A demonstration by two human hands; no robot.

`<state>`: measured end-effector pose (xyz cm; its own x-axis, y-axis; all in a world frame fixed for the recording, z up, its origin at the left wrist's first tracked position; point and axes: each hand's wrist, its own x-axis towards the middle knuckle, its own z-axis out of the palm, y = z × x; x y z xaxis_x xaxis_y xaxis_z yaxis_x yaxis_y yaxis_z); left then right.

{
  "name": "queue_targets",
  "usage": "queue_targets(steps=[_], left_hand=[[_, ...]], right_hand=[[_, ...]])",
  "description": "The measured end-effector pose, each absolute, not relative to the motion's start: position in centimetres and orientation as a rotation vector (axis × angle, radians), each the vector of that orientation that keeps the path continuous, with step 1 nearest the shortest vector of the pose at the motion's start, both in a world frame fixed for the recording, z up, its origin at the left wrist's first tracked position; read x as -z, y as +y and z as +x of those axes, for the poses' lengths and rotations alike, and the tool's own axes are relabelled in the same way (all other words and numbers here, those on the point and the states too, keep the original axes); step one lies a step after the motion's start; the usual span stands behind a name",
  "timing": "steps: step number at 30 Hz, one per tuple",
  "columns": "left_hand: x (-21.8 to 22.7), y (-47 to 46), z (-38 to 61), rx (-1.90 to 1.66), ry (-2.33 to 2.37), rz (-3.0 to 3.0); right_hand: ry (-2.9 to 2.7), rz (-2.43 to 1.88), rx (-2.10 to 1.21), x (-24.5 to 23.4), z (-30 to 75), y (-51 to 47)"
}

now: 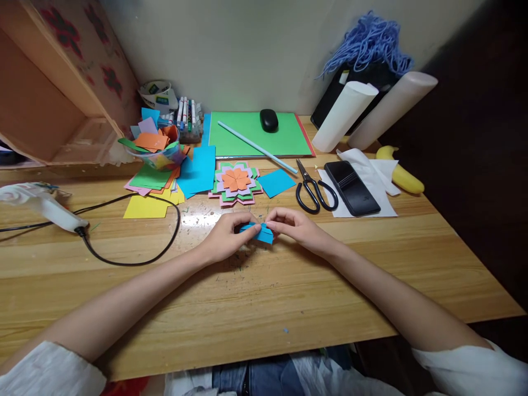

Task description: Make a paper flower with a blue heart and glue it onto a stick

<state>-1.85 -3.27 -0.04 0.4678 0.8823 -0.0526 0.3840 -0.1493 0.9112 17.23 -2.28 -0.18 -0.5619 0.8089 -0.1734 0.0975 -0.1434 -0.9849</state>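
A small piece of blue paper (264, 235), folded or creased, is held just above the table between both hands. My left hand (227, 237) pinches its left side with thumb and fingers. At the paper's upper right edge, my right hand (297, 230) is closed in a pinch. Behind the hands lies a layered paper flower (236, 180) in pink, green, lilac and orange. A flat blue paper square (277, 183) rests to the right of the flower. Black-handled scissors (310, 190) lie beyond my right hand, blades pointing away.
A white glue gun (53, 208) with a looping black cord (178, 231) lies at left. Paper scraps fill a cup (159, 157) near coloured sheets (144, 208). A phone (351, 188), banana (402, 171), paper rolls (344, 116), green board (239, 132) and mouse (269, 120) stand or lie farther back.
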Motion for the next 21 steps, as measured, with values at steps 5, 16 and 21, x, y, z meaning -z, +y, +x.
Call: queue_targets(steps=[5,16,21], left_hand=[[-0.01,-3.31,-1.94,-0.607,1.012,1.726],[-0.15,-3.38,-1.86,-0.544,0.957,1.837],[-0.27,-3.47,-1.84,-0.531,0.958,1.883]], right_hand=[[-1.622,-0.99,-1.886,0.0,17.68,-1.9],[-1.752,-0.953,-1.904,0.23,18.07,-1.59],[-1.76,-0.975,-1.891,0.14,17.94,-1.67]])
